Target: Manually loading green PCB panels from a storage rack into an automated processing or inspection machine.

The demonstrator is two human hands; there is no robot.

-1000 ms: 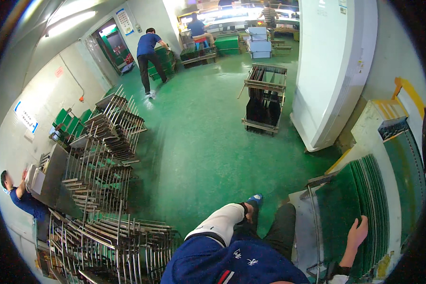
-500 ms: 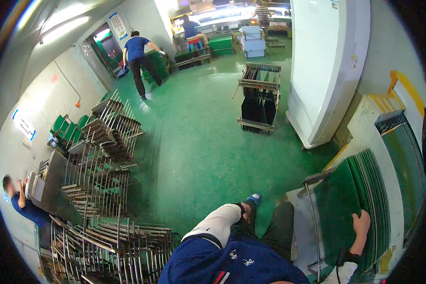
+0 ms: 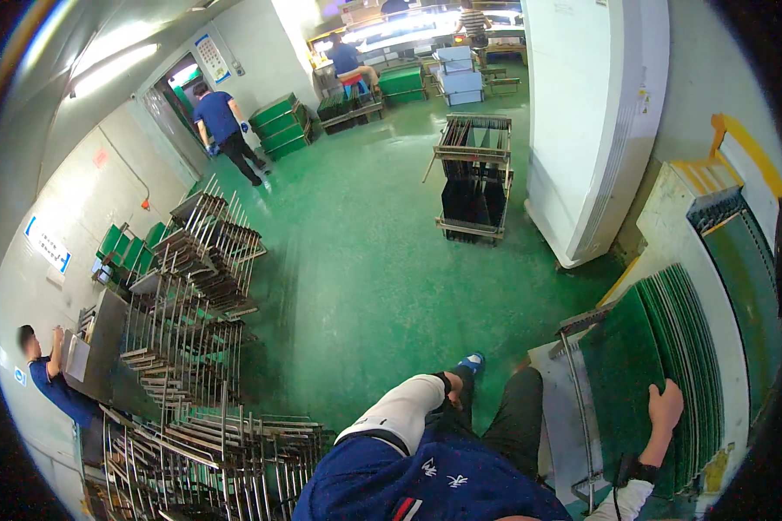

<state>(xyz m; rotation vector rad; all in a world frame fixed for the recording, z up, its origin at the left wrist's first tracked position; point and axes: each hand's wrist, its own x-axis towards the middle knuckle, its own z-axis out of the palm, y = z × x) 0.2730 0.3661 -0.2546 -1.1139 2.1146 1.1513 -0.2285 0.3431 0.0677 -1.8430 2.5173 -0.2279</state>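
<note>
At the right, upright green panels (image 3: 621, 373) stand packed in a row in a metal rack (image 3: 576, 382). My right hand (image 3: 666, 405) is closed at the upper edge of the front panels, thumb on the left side; its fingertips are partly hidden. My left hand (image 3: 454, 389) hangs by my left leg below a white sleeve. Only a small part of it shows, and its fingers cannot be made out.
Metal racks (image 3: 191, 347) crowd the left side. A wheeled rack with dark panels (image 3: 473, 187) stands ahead, near a tall white cabinet (image 3: 586, 130). One co-worker (image 3: 224, 126) is by the far doorway, another (image 3: 56, 373) at the left wall. Green stacks (image 3: 280, 126) stand at the back.
The far co-worker has straightened up from the green stack and turned toward the doorway. My view has shifted slightly. My right hand stays at the panels, and my left hand keeps its place.
</note>
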